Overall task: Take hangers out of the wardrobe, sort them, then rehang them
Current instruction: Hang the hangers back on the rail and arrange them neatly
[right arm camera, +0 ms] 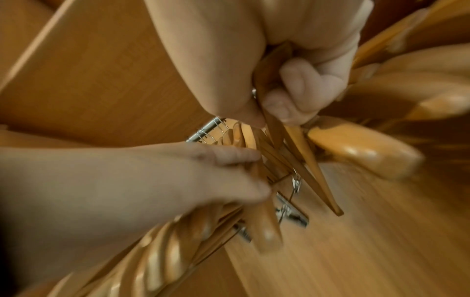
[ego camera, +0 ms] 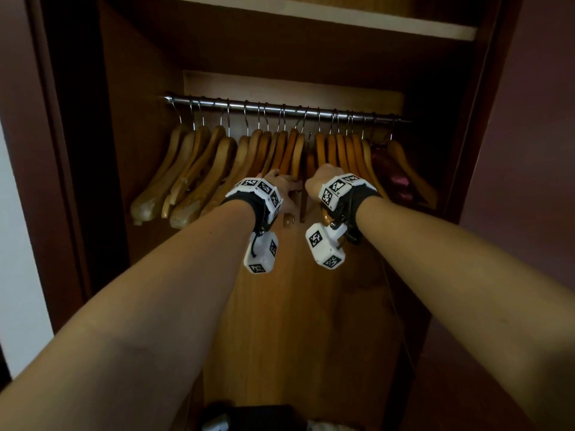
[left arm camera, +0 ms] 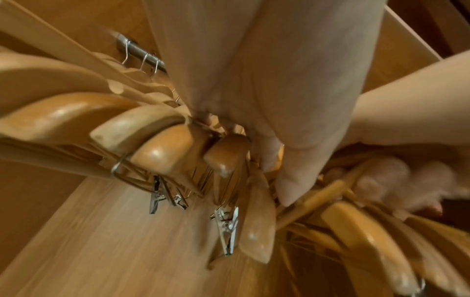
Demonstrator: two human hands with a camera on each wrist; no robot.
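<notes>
A bedroom or hotel-room closet: a dark reddish-brown wooden wardrobe (ego camera: 485, 126) with a pale shelf (ego camera: 326, 20) above and a horizontal steel rail (ego camera: 280, 108) crowded with curved honey-coloured wooden hangers (ego camera: 214, 169).

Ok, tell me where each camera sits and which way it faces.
Head: worn up high, looks forward and down into the wardrobe at the rail and hangers; both forearms show.
Left wrist: looks along the left hand into the hangers.
Right wrist: looks along the right hand, which grips a hanger.
Shared: both wrist views show the other hand, the rail and metal clips.
</notes>
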